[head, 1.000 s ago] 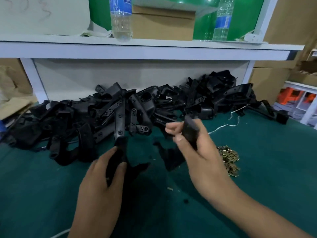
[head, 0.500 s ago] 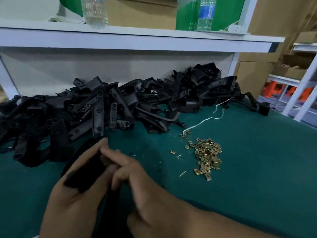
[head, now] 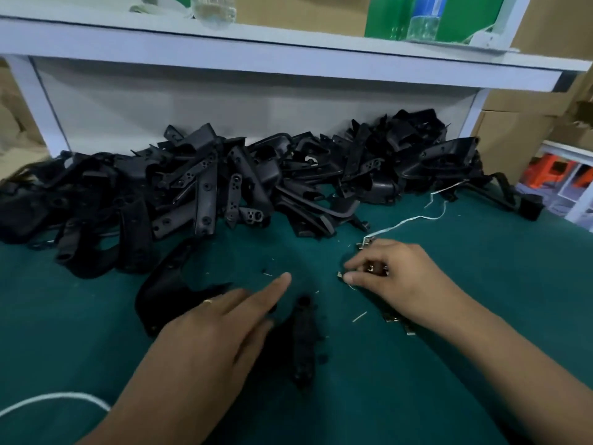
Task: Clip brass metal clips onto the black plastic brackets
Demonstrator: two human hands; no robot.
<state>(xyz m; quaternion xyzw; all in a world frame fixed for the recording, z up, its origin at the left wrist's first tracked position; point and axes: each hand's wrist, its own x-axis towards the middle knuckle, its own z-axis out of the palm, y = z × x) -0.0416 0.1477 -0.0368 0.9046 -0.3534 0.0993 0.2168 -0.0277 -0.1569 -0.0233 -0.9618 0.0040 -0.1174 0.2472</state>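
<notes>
green felt surface fills most of my view, with a white shelf across the top edge; two clear bottles stand on the shelf, only their bases visible.

heap of black plastic brackets runs along the back of the surface, under the shelf, from the left edge to the far right. pieces lie tangled, no order i can read.

nearer me, one curved bracket lies flat on the felt, partly under the left hand. a second, narrow bracket lies just right of that hand, long axis pointing away from me.

left hand rests low over the curved bracket, fingers straight and loosely spread, index finger pointing forward and to the right. a ring shows on one finger. it grips nothing i can see.

right hand sits on the felt over the pile of brass clips, fingers curled down and bunched, tips in among the clips. i cannot tell whether a clip is actually pinched. more clips show past the knuckles and below the wrist.

white string trails from the clip pile toward the heap at right. another white cord loops at the bottom left, beside the left forearm. small pale scraps dot the felt between the hands.
</notes>
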